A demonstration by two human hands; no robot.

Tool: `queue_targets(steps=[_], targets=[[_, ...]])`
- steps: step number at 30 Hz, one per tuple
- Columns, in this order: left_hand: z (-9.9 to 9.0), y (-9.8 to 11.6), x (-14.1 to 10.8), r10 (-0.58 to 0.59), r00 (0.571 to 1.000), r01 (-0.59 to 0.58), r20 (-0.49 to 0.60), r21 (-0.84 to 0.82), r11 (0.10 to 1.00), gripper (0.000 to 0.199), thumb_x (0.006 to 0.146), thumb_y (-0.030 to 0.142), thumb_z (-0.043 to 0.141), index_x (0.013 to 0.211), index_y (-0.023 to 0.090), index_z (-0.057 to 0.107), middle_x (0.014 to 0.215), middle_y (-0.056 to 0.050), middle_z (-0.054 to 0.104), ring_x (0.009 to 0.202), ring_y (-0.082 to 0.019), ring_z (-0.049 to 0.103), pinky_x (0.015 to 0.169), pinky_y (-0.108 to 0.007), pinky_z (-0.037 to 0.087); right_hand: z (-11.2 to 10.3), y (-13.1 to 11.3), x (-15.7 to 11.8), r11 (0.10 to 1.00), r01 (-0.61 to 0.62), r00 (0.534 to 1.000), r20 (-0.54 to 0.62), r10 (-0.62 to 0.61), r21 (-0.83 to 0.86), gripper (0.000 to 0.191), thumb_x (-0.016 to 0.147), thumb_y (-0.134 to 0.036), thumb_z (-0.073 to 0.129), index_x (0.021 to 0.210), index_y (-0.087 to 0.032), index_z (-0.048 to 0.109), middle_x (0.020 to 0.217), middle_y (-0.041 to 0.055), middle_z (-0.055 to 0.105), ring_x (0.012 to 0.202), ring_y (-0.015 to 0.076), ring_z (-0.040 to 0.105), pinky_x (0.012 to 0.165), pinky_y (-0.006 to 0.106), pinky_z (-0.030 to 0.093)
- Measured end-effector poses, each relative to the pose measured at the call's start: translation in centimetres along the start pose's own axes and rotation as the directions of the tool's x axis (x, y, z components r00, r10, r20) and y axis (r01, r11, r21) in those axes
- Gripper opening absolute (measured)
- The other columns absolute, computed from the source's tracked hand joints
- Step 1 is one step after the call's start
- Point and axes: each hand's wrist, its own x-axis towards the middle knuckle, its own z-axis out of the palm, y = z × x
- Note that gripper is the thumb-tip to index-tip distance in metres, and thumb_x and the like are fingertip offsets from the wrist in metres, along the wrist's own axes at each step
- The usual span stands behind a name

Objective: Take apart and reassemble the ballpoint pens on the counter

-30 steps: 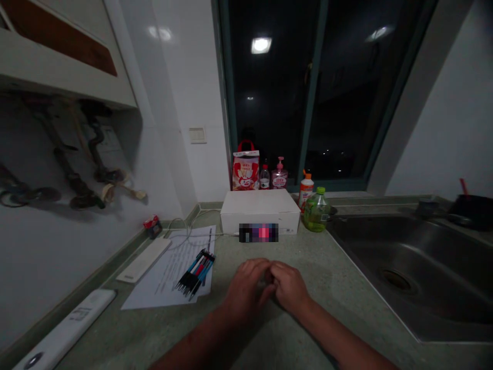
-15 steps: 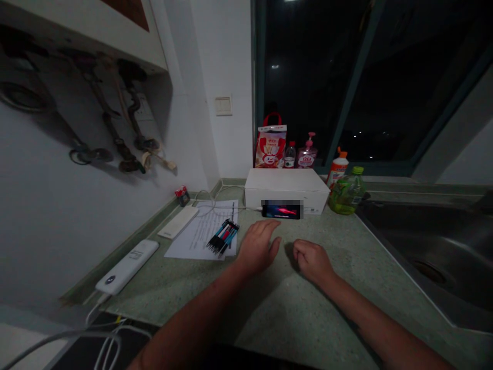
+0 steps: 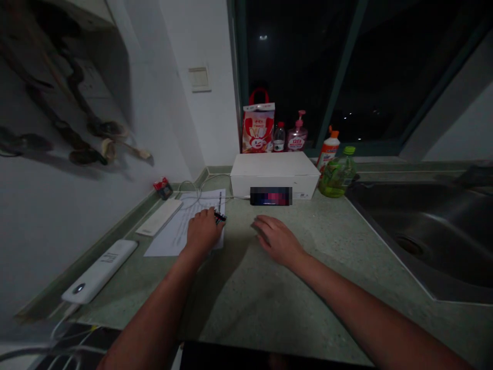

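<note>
My left hand (image 3: 202, 228) is closed over a bunch of pens (image 3: 220, 218) on the printed paper sheet (image 3: 169, 240). Only the pens' ends show beside the thumb and fingertips; the palm hides the others. To the right, my right hand (image 3: 279, 239) hovers low over or rests on the countertop, fingers stretched out and nothing in them. Beyond it a phone (image 3: 271, 197) leans sideways against a white box (image 3: 274, 165), its picture partly blurred out.
At the left lie a white power bank (image 3: 100, 271) with a cable and a flat white box (image 3: 159, 218). Behind stand a red bag (image 3: 258, 131), a pink pump bottle (image 3: 298, 134) and a green-capped bottle (image 3: 339, 174). A steel sink (image 3: 431, 231) borders the right.
My left hand has moved left onto the pens and closed around them. My right hand has gone from a fist to outstretched fingers, shifting left. The view has turned slightly right and down.
</note>
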Motion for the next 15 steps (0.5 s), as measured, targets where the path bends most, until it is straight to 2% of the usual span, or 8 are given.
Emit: queue_targets(steps=[2,6,9,15], targets=[[0.1,0.2,-0.1,0.028,0.998,-0.031,0.049,0.052,0.998,0.052,0.1,0.041,0.055,0.141,0.009,0.058,0.127,-0.021,0.069,0.118,-0.038,0.064,0.095,-0.046,0.051,-0.2,0.3,-0.2,1.0,0.017,1.0,0.01,-0.017,-0.012,0.04,0.098,-0.019,0.054,0.138,-0.018,0.064,0.144,0.0164,0.062,0.134,0.03,0.058,0.115,0.054,0.046],[-0.7,0.5,-0.3,0.045,0.996,-0.053,0.072,0.114,0.992,0.042,0.101,0.037,0.05,0.127,0.009,0.067,0.118,-0.02,0.07,0.114,-0.037,0.065,0.093,-0.045,0.051,-1.0,0.6,-0.9,0.998,0.06,0.998,0.032,-0.059,-0.027,0.039,0.1,-0.021,0.055,0.137,-0.013,0.064,0.144,0.0197,0.062,0.133,0.0322,0.058,0.116,0.055,0.046],[-1.2,0.5,-0.3,0.052,0.991,-0.068,0.12,0.131,0.989,0.04,0.1,0.035,0.049,0.123,0.01,0.069,0.115,-0.019,0.071,0.111,-0.036,0.067,0.09,-0.044,0.052,-1.2,0.5,-1.1,0.997,0.073,0.997,0.036,-0.072,-0.027,0.038,0.1,-0.02,0.055,0.135,-0.01,0.064,0.144,0.0207,0.062,0.132,0.0324,0.059,0.116,0.056,0.045],[-1.0,0.6,-0.8,0.077,0.979,-0.096,0.189,0.094,0.991,0.034,0.099,0.027,0.045,0.113,0.013,0.072,0.112,-0.017,0.073,0.103,-0.032,0.071,0.085,-0.04,0.053,-1.5,0.1,-1.1,0.998,0.062,0.996,0.067,-0.06,-0.023,0.036,0.101,-0.02,0.054,0.135,-0.014,0.064,0.143,0.0178,0.063,0.132,0.0297,0.059,0.12,0.055,0.041]])
